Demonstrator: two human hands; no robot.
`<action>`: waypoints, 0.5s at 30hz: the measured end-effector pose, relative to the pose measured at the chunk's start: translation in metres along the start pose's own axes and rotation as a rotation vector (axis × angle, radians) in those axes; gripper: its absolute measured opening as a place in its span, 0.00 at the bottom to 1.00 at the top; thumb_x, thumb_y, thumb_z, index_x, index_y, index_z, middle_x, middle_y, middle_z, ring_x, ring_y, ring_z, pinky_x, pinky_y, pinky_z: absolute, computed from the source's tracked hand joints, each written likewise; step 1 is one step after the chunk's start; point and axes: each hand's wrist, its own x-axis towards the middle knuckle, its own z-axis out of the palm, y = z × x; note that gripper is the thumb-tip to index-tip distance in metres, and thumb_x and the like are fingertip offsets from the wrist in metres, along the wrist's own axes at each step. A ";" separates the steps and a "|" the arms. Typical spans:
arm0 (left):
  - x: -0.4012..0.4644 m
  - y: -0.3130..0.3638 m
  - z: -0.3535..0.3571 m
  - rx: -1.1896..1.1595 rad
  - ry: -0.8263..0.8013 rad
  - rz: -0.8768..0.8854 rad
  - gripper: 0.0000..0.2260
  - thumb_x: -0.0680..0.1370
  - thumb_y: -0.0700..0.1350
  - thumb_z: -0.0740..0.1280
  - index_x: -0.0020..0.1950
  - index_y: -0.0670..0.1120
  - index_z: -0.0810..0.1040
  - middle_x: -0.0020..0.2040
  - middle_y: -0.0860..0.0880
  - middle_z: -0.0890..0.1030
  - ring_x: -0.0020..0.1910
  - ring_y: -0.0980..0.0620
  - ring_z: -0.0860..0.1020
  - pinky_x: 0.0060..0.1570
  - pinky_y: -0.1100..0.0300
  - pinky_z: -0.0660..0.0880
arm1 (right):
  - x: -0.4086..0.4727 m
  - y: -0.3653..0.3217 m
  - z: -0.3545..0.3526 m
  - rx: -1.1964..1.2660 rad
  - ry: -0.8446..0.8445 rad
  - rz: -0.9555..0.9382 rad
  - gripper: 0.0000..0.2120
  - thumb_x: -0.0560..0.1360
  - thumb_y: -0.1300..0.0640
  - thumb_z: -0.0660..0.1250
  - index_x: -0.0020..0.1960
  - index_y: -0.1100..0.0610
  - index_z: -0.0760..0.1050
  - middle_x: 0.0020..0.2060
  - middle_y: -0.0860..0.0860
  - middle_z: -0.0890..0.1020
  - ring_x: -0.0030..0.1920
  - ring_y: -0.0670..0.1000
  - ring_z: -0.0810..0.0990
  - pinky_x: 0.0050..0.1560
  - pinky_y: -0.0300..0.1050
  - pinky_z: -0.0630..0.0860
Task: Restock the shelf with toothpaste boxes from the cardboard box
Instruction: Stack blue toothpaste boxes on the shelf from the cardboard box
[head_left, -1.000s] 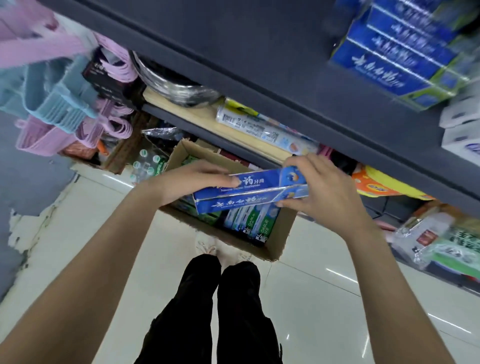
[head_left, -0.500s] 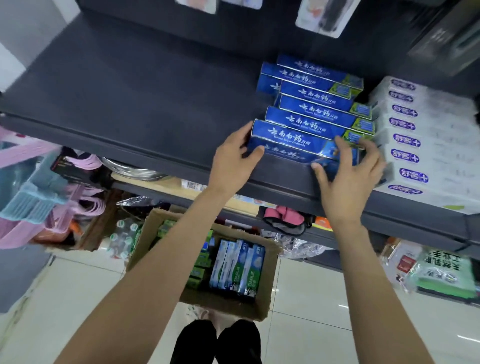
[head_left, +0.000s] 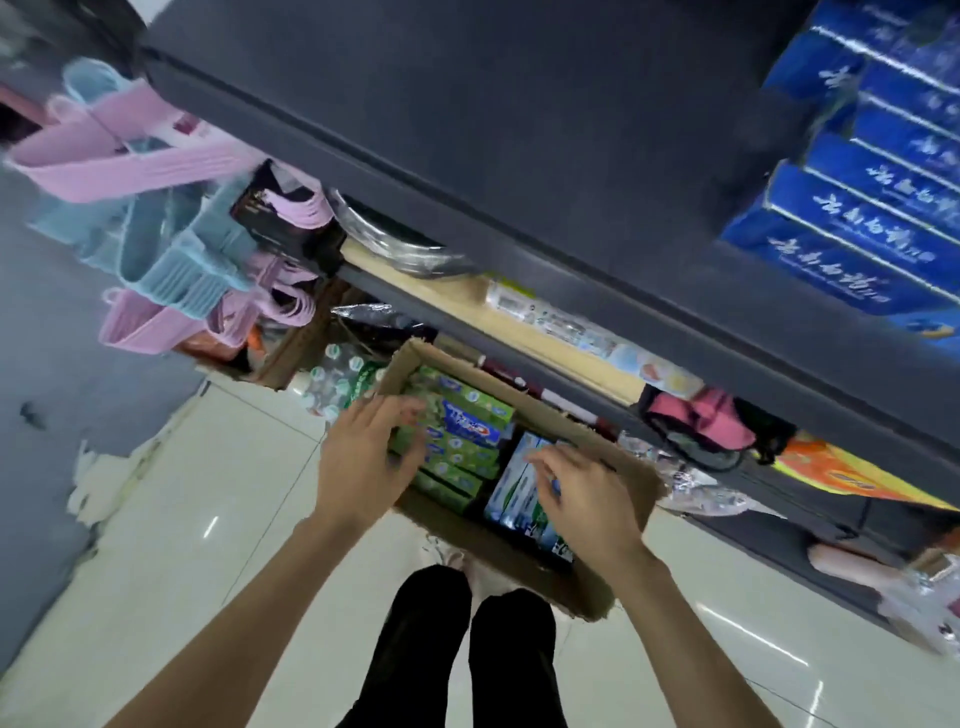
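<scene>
The cardboard box (head_left: 524, 558) sits open on the floor below the shelf (head_left: 519, 156), brown with ragged flaps. Inside, green toothpaste boxes (head_left: 467, 415) lie flat in a stack on the left — beside them white-and-blue toothpaste boxes (head_left: 511, 493) stand on edge. On the dark grey shelf, blue toothpaste boxes (head_left: 852, 228) lie stacked at the right — white lettering up.

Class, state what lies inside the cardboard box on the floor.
Inside the cardboard box lie green toothpaste boxes stacked on the left and blue-white toothpaste boxes on the right. Both hands hover above, hiding part; the bottom is unseen.
</scene>
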 end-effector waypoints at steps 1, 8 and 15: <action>-0.006 -0.025 0.005 0.039 -0.068 -0.042 0.12 0.70 0.41 0.71 0.53 0.48 0.80 0.44 0.53 0.80 0.44 0.46 0.76 0.41 0.56 0.75 | 0.012 0.005 0.021 0.057 -0.120 0.042 0.12 0.76 0.58 0.65 0.59 0.50 0.76 0.52 0.47 0.80 0.49 0.48 0.79 0.43 0.39 0.71; -0.001 -0.137 0.059 0.196 -0.310 -0.167 0.25 0.70 0.41 0.72 0.66 0.45 0.73 0.61 0.43 0.76 0.57 0.40 0.74 0.53 0.48 0.75 | 0.103 0.027 0.164 -0.230 -0.345 0.074 0.33 0.76 0.48 0.66 0.75 0.53 0.55 0.72 0.54 0.59 0.72 0.58 0.57 0.69 0.54 0.62; -0.008 -0.145 0.117 0.237 -0.086 0.057 0.21 0.68 0.45 0.66 0.62 0.45 0.75 0.56 0.47 0.78 0.55 0.44 0.73 0.54 0.53 0.72 | 0.160 0.051 0.249 -0.509 -0.353 0.042 0.46 0.72 0.41 0.68 0.77 0.55 0.43 0.76 0.58 0.51 0.75 0.60 0.50 0.72 0.59 0.54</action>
